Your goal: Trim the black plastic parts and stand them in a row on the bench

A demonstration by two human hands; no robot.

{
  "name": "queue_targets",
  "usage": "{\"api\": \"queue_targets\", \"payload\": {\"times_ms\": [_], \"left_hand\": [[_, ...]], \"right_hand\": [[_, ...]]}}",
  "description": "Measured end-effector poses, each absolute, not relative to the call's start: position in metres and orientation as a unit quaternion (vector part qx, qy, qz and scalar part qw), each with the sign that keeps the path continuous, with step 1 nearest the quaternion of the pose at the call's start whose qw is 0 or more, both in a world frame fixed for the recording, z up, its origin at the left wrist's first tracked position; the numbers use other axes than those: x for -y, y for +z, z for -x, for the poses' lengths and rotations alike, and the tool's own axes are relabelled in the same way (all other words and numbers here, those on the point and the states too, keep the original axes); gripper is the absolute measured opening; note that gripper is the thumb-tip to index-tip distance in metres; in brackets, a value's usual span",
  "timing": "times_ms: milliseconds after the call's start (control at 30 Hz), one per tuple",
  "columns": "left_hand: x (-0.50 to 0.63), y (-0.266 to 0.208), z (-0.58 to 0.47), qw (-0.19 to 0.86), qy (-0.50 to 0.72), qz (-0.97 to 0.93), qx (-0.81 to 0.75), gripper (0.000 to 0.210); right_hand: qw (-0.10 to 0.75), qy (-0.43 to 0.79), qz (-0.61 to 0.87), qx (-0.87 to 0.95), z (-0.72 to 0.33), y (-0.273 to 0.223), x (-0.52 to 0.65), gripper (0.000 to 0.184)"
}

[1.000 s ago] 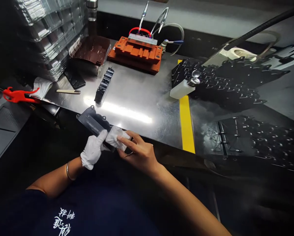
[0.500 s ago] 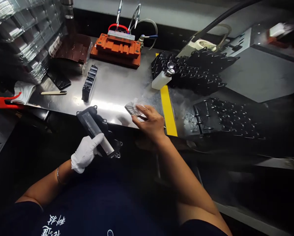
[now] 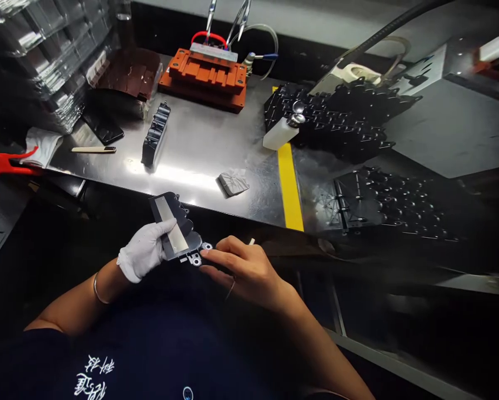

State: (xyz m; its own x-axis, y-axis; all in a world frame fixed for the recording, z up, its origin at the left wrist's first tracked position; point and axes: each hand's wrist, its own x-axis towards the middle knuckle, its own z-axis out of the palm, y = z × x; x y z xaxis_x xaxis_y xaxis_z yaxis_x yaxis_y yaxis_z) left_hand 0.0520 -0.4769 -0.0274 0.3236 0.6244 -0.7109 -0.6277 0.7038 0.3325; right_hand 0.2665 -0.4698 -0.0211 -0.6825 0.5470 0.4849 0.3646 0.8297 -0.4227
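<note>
- The black part [image 3: 186,230] is gripped by the gloved left hand [image 3: 143,253], its thumb pressed across the pale strip [image 3: 172,225] on the upper face and its other fingers mostly hidden; the part is held tilted, off the worktop [image 3: 195,139], just in front of the front edge.
- The lower end of the part, where metal lugs [image 3: 196,259] are seen, is met by the fingertips of the bare right hand [image 3: 249,272]; these fingers are partly bent, with a narrow gap left between thumb and forefinger, and whether the part is pinched cannot be told.
- A pale tip [image 3: 252,241] is seen beyond the right knuckles; what it belongs to is hidden.
- A crumpled wipe [image 3: 233,182] is set near the front edge.
- A ribbed black piece [image 3: 155,135] is laid left of the middle, between front and back edges.
- A thin stick [image 3: 93,150] and a phone [image 3: 103,126] are placed toward the front left corner, where a white cloth [image 3: 41,147] is draped.
- An orange fixture [image 3: 208,78] is stood along the back edge.
- A white bottle [image 3: 280,133] is placed by the yellow stripe [image 3: 290,189], and dark parts [image 3: 337,116] are massed toward the right end.
</note>
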Motion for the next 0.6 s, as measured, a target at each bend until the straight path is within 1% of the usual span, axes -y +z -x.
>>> {"api": "queue_targets", "payload": {"times_ms": [100, 200, 300, 433, 500, 533, 567, 600], "left_hand": [[0.479, -0.027, -0.052, 0.847, 0.352, 0.029, -0.398, 0.03], [0.482, -0.031, -0.05, 0.877, 0.321, 0.072, -0.349, 0.031], [0.484, -0.04, -0.048, 0.892, 0.298, 0.092, -0.328, 0.03], [0.485, -0.052, -0.044, 0.906, 0.287, 0.062, -0.306, 0.032], [0.486, -0.053, -0.039, 0.914, 0.264, -0.019, -0.309, 0.036], [0.488, -0.052, -0.036, 0.906, 0.25, -0.096, -0.329, 0.039], [0.49, -0.05, -0.033, 0.874, 0.246, -0.204, -0.367, 0.042], [0.493, -0.048, -0.031, 0.812, 0.253, -0.322, -0.416, 0.042]], "right_hand": [[0.299, 0.058, 0.235, 0.923, -0.263, -0.025, 0.472, 0.021], [0.298, 0.027, 0.218, 0.929, -0.259, -0.022, 0.472, 0.023], [0.31, 0.028, 0.192, 0.931, -0.253, -0.017, 0.472, 0.024], [0.331, 0.086, 0.175, 0.923, -0.249, -0.018, 0.47, 0.014], [0.351, 0.124, 0.183, 0.91, -0.25, -0.02, 0.468, 0.014], [0.367, 0.143, 0.193, 0.899, -0.25, -0.022, 0.468, 0.014], [0.387, 0.159, 0.211, 0.884, -0.251, -0.023, 0.467, 0.015], [0.406, 0.171, 0.235, 0.866, -0.25, -0.023, 0.468, 0.015]]}}
